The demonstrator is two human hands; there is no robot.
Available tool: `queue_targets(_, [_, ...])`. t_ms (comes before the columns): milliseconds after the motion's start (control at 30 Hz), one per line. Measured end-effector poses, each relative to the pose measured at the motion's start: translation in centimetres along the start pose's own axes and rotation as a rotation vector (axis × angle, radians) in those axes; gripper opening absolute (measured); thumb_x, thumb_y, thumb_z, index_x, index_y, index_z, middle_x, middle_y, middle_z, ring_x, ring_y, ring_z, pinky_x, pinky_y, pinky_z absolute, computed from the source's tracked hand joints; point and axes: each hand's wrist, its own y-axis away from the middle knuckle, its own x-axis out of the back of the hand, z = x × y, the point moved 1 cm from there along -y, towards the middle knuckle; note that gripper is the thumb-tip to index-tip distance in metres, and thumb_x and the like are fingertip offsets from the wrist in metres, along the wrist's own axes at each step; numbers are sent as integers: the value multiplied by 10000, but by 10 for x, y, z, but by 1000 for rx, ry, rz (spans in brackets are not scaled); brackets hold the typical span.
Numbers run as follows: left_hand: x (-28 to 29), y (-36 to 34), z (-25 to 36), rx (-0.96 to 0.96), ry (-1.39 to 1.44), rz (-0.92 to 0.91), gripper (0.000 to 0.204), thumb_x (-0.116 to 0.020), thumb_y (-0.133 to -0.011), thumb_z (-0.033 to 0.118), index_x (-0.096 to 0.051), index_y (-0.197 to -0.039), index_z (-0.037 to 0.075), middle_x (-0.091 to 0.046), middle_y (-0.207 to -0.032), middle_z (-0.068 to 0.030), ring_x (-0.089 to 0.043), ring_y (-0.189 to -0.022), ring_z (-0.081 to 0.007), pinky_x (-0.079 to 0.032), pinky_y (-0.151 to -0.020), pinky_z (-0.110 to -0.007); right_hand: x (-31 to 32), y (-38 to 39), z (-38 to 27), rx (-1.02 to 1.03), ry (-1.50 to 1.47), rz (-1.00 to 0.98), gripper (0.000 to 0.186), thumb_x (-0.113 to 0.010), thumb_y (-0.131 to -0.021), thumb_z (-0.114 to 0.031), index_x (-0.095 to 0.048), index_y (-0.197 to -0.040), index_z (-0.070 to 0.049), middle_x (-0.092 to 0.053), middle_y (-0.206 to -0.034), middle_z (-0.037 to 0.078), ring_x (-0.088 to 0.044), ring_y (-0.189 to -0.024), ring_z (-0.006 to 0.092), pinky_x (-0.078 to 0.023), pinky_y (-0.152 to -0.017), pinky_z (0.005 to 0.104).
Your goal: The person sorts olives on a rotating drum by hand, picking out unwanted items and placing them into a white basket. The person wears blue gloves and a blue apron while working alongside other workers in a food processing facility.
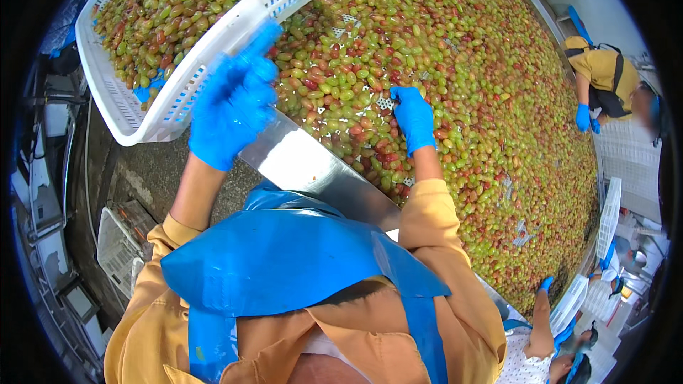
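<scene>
Blue-gloved, my left hand [233, 103] is raised beside the near right corner of a white plastic basket [181, 96]. Motion smears its fingers, so I cannot tell whether they hold anything. My right hand [413, 115], in the same kind of glove, is low over the spread of red and green grapes [491, 171]. Its fingers are bent and drawn together at the fruit; whatever is between them is hidden. More grapes [178, 11] fill the basket, where bits of blue material show among them.
A metal rim [320, 163] edges the grape table between me and the fruit. Across the table, a person in yellow [605, 75] works; another person's gloved hand [546, 284] reaches in at lower right. A white crate [117, 252] stands on the floor at left.
</scene>
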Motion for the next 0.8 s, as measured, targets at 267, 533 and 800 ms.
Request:
queue_targets(267, [61, 14, -60, 365, -354, 446, 547, -502, -931, 372, -357, -1416, 166, -462, -1319, -127, -596, -1022, -238, -511, -885, -384, 28, 20, -31, 79, -927, -161, 244, -591, -815, -60, -641, -1046, 1, -668, -1027, 90, -628, -953, 195, -507, -779, 322])
queue_targets(533, [71, -2, -52, 520, -32, 259, 497, -436, -973, 186, -293, -1430, 52, -410, -744, 7, -335, -542, -49, -331, -445, -173, -6, -12, 4, 43, -14, 93, 253, -561, -823, -122, -655, -1058, -111, -648, -1031, 142, -635, -898, 298, -503, -761, 398])
queue_targets(800, [46, -2, -11, 239, 180, 410, 535, -495, -926, 138, -311, -1417, 29, -444, -704, 26, -390, -576, -60, -382, -490, -202, 15, -15, -58, 47, -22, -95, 270, -604, -793, -241, -661, -1029, -122, -630, -1092, 132, -614, -955, 304, -487, -814, 403])
